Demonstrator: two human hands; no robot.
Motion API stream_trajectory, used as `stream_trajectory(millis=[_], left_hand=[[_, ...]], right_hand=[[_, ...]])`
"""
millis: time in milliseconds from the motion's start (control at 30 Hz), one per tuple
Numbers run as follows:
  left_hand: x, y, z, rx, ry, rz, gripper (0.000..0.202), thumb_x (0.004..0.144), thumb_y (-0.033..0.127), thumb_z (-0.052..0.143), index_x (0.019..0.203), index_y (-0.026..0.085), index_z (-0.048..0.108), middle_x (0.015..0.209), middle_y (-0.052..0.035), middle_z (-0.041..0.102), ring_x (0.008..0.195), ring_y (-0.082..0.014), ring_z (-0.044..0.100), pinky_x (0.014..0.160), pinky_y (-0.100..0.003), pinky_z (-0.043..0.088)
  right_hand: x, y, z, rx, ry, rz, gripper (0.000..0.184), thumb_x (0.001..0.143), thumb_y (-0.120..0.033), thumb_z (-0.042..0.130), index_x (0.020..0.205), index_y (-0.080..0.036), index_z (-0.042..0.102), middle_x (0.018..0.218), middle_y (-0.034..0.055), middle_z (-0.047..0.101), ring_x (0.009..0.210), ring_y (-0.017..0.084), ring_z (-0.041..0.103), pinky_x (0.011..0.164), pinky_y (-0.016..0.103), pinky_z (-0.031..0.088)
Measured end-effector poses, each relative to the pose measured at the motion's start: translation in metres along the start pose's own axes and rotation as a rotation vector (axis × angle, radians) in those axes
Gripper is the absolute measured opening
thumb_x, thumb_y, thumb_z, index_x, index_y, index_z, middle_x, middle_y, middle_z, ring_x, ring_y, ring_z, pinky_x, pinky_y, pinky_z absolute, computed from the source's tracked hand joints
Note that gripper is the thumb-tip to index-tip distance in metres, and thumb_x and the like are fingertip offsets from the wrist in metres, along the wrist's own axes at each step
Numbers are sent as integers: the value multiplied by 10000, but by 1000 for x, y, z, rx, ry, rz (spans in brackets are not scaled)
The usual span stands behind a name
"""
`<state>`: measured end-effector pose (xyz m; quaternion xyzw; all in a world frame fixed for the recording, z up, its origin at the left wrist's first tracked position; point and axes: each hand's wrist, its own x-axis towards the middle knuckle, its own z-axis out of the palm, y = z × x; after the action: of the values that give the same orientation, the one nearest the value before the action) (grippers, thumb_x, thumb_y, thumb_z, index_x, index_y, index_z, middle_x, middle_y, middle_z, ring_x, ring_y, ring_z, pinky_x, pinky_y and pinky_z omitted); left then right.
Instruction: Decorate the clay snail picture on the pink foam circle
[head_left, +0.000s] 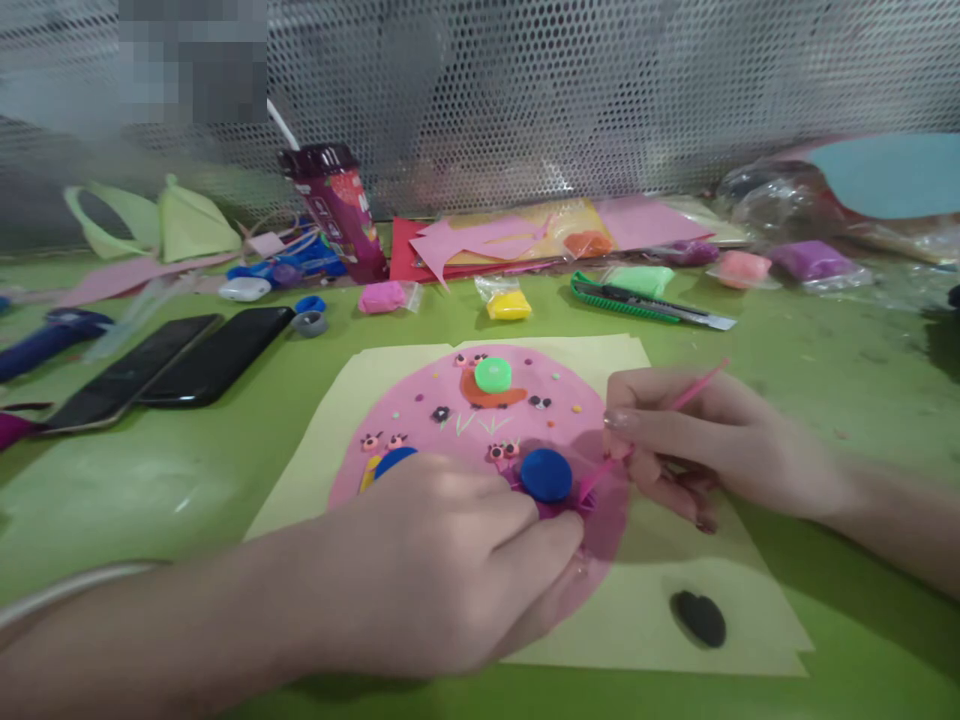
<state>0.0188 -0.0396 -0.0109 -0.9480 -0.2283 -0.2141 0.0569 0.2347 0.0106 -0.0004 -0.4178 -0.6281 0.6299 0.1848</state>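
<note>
My right hand (682, 445) pinches a thin pink modelling tool (701, 385), its tip touching the right end of a purple clay snail (589, 500) with a blue round shell (546, 475). Across the lower part of a pink paper circle (525, 400) lies my left hand (465, 560), fingers bent and pressed together beside the purple clay. Its fingertips are partly hidden. The circle rests on pale yellow paper (307, 480). Higher on it sits an orange clay snail (495, 395) with a green shell (493, 375). A second blue shell (395, 461) is partly covered by my left hand.
A black clay oval (700, 618) lies on the yellow paper at lower right. Behind are a green box cutter (645, 300) with its blade out, bagged yellow clay (508, 304) and a purple cup (337, 210) with a straw. Two phones (217, 355) lie at left.
</note>
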Motion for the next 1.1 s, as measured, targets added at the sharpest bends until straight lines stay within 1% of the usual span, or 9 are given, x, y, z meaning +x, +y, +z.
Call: stream_trajectory(millis=[300, 433, 533, 600, 733, 867, 1000, 1033, 1100], left_hand=[[2, 1, 3, -20, 24, -9, 316, 928, 213, 385, 791, 142, 661, 516, 18, 575, 402, -138, 479, 369, -298, 346], [1, 1, 4, -22, 19, -16, 301, 926, 203, 390, 818, 133, 663, 542, 13, 605, 420, -139, 512, 387, -297, 370], [0, 1, 4, -29, 17, -6, 291, 920, 202, 394, 831, 124, 660, 557, 10, 615, 420, -140, 518, 392, -298, 376], [-1, 0, 3, -28, 13, 2, 289, 920, 202, 393, 841, 123, 659, 557, 9, 615, 422, -141, 523, 395, -295, 377], [1, -1, 1, -27, 7, 4, 322, 931, 206, 372, 814, 132, 664, 536, 7, 609, 408, -143, 513, 390, -295, 372], [3, 0, -1, -17, 6, 13, 332, 932, 205, 373, 779, 141, 661, 517, 6, 596, 398, -143, 491, 376, -298, 349], [0, 0, 0, -9, -18, 18, 306, 928, 211, 390, 779, 145, 649, 515, 12, 584, 404, -144, 487, 380, -301, 352], [-1, 0, 1, -6, -20, 20, 294, 923, 210, 398, 779, 144, 646, 518, 13, 583, 408, -146, 490, 383, -302, 356], [-2, 0, 1, -4, -25, 33, 278, 912, 200, 399, 779, 145, 638, 531, 10, 587, 419, -150, 503, 389, -303, 365]], right_hand=[[2, -1, 0, 85, -4, -19, 279, 812, -351, 602, 612, -190, 494, 402, -57, 494, 288, 48, 390, 295, 130, 313], [1, -3, 0, 121, 11, -13, 268, 836, -311, 568, 609, -192, 487, 390, -68, 482, 260, 38, 377, 275, 124, 294], [1, -3, 0, 130, 15, -2, 251, 847, -305, 555, 631, -185, 509, 386, -68, 473, 270, 43, 402, 278, 126, 299], [0, -4, 0, 136, 9, 3, 246, 847, -303, 560, 641, -177, 515, 383, -71, 459, 266, 40, 393, 274, 125, 291], [-1, -4, 1, 100, 24, 3, 282, 859, -310, 554, 621, -181, 479, 391, -70, 460, 276, 35, 383, 278, 119, 297], [-2, 1, 1, -8, 74, -73, 339, 869, -390, 548, 615, -188, 451, 417, -49, 486, 310, 51, 409, 289, 133, 290], [-5, 6, 3, -74, 46, -232, 358, 886, -428, 529, 629, -192, 449, 424, -53, 457, 319, 51, 374, 293, 155, 270], [-6, 6, 4, -87, 57, -263, 362, 890, -429, 524, 626, -193, 448, 422, -52, 452, 321, 52, 370, 295, 160, 263], [-10, 5, 7, -105, 125, -289, 378, 900, -435, 509, 616, -196, 438, 415, -46, 454, 321, 57, 380, 300, 169, 252]])
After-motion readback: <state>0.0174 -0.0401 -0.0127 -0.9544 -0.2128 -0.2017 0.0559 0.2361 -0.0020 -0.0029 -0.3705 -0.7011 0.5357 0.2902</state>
